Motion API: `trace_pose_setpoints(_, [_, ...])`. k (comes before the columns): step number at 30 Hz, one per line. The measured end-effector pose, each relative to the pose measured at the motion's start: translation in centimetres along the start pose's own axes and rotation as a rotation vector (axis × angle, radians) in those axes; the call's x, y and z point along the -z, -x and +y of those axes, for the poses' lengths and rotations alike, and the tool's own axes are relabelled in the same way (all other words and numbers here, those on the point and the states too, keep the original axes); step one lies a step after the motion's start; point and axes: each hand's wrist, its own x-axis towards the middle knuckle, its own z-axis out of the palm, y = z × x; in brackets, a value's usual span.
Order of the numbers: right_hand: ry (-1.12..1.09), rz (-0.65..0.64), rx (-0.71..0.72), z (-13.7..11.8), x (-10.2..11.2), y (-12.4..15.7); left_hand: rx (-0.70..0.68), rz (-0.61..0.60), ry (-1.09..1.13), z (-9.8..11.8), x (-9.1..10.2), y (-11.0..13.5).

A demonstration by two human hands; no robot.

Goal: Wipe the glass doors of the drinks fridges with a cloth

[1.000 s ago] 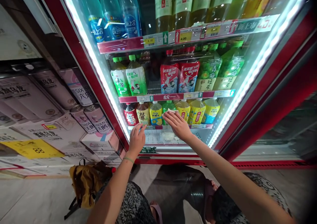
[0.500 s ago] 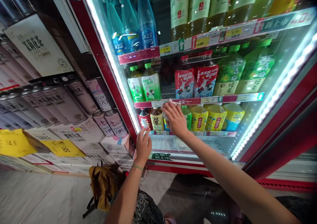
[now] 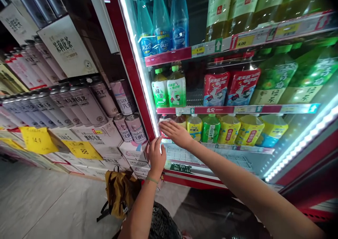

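My right hand (image 3: 175, 133) lies flat over a white wipe, a tissue or thin cloth (image 3: 165, 120), pressing it to the glass at the left end of the drinks cooler's lower shelf. Most of the wipe is hidden under the fingers. Just below and to the left, my left hand (image 3: 156, 158) rests against the cooler's red frame (image 3: 137, 70), thumb and fingers apart, with nothing seen in it. Behind the glass, a yellow-labelled bottle (image 3: 194, 127) and a green bottle (image 3: 210, 129) stand right of my right hand.
Green tea bottles (image 3: 176, 87) and red-labelled bottles (image 3: 216, 87) fill the shelf above. Stacked cans (image 3: 134, 128) and boxes (image 3: 132, 151) border the cooler on the left, with yellow price cards (image 3: 82, 150). A mustard backpack (image 3: 120, 191) sits on the floor.
My right hand has slid left along the glass with the wipe, from the shelf edge near the middle to the frame side. The view has shifted left; my left hand stays by the frame.
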Motion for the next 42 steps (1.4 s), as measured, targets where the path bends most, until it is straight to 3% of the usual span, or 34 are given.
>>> trace_pose_setpoints(3, [-0.018,-0.040,0.077,-0.3,-0.4,0.9,0.034,0.016,0.024,0.0,0.5,-0.2])
trace_pose_setpoints(8, [-0.023,0.057,-0.201,-0.6,0.2,1.7,0.060,0.012,0.070,-0.3,1.0,0.1])
trace_pose_setpoints(12, [-0.052,-0.059,0.053,-0.5,-0.1,3.6,0.063,-0.010,0.069,-0.5,1.1,0.2])
trace_pose_setpoints(14, [-0.027,-0.076,0.094,0.0,0.3,4.3,0.073,-0.013,0.079,-0.3,1.3,0.0])
trace_pose_setpoints(19, [0.042,0.062,-0.229,-0.4,1.0,2.6,0.074,0.019,0.092,0.6,1.7,-0.7])
trace_pose_setpoints(21, [0.017,0.038,-0.187,-1.1,0.5,2.4,0.059,0.032,0.081,0.7,1.7,-0.9])
trace_pose_setpoints(25, [-0.021,-0.103,0.071,-0.7,0.4,5.4,0.046,0.027,0.074,0.6,1.7,-0.9])
trace_pose_setpoints(27, [0.001,-0.100,0.013,0.5,1.6,7.1,0.049,0.024,0.079,0.4,1.7,-0.8])
trace_pose_setpoints(32, [0.100,0.059,-0.269,2.1,4.1,8.8,0.014,-0.001,0.108,0.8,0.5,-1.1])
trace_pose_setpoints(38, [0.001,-0.119,0.033,2.8,4.5,13.3,-0.093,-0.016,0.168,2.8,-1.9,-1.6])
trace_pose_setpoints(42, [0.124,-0.052,-0.199,4.9,7.4,15.9,-0.159,-0.032,0.198,4.5,-2.7,-1.8])
